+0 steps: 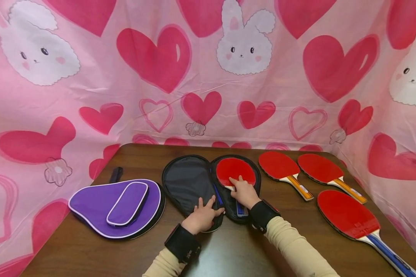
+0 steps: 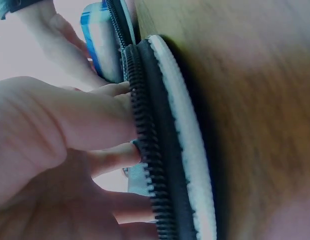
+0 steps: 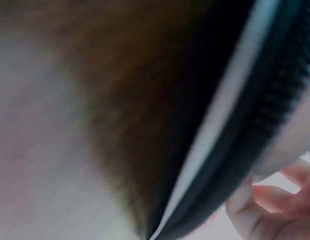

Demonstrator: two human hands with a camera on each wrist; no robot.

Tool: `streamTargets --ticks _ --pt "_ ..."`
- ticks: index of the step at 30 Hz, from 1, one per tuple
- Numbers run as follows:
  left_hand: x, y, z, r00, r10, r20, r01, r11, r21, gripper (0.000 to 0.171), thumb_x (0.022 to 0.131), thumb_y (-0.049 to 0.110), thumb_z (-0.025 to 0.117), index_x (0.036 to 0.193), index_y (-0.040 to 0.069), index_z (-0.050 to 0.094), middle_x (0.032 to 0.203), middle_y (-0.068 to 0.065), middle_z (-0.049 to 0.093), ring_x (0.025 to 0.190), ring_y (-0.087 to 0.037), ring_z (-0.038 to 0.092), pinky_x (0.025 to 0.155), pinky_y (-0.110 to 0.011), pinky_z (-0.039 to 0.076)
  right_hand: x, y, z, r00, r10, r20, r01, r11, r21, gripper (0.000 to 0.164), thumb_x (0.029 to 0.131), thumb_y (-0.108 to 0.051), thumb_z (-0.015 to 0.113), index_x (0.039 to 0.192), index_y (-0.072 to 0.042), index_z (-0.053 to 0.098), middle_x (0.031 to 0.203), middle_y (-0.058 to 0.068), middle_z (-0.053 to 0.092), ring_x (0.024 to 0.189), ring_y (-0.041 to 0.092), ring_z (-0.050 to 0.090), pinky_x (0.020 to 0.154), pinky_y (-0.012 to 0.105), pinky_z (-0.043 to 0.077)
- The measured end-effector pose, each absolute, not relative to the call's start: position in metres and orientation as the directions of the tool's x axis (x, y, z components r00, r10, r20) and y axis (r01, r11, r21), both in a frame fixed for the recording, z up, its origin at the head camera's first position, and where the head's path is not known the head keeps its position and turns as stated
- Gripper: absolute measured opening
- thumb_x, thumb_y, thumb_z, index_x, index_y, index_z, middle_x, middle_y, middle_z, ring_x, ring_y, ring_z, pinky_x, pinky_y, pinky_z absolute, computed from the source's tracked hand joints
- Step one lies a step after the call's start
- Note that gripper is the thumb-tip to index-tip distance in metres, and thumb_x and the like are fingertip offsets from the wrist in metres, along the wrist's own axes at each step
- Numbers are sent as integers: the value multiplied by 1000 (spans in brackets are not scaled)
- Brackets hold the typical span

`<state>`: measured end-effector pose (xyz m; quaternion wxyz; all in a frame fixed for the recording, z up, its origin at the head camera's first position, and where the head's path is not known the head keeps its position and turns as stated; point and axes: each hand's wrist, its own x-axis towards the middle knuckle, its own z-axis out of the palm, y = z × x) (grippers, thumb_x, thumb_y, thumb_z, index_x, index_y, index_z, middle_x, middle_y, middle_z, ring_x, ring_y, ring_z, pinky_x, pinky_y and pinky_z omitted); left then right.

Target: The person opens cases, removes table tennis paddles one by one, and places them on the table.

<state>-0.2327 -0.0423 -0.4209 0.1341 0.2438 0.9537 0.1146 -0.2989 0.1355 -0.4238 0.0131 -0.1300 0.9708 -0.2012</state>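
Your right hand presses the light, stiff red-rubber paddle into the open black case; your left hand, fingers straight, steadies its soft rim

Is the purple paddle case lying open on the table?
No. The purple case lies zipped shut on the table; only the black case beside it is open.

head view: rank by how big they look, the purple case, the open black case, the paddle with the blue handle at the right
1. open black case and purple case: too alike to separate.
2. paddle with the blue handle: smallest, though nearer the camera.
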Motion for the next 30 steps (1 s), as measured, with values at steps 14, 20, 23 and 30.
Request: streamTargets --ticks 14,20,23,30 --pt "-233 -43 -422 -844 504 -186 451 853 265 47 89 5 68 133 19 62 148 -19 38 127 -58 36 95 -57 43 -280 182 -412 -936 -288 201 -350 811 -469 45 91 -13 66 134 -3 58 141 28 43 123 47 48 96 61 38" --pt "-233 -43 -421 -840 514 -174 461 845 273 48 89 3 67 134 19 61 149 -20 36 126 -59 35 94 -57 43 -256 217 -406 -921 -288 264 -377 832 -408 44 90 -11 67 132 -2 59 138 30 46 111 47 56 84 57 49" --pt "-232 -44 -421 -839 513 -181 456 845 280 48 90 4 67 135 19 61 149 -21 35 127 -60 33 95 -58 42 -241 238 -408 -923 -271 274 -363 849 -384 44 89 -10 69 131 -2 60 137 30 47 106 48 58 79 55 51" --pt "-230 -44 -418 -839 510 -187 452 846 283 48 90 4 66 135 18 60 150 -21 33 129 -60 30 96 -59 41 -202 284 -411 -951 -255 177 -305 874 -378 45 89 -15 70 131 -1 60 137 32 47 109 50 56 78 58 50"
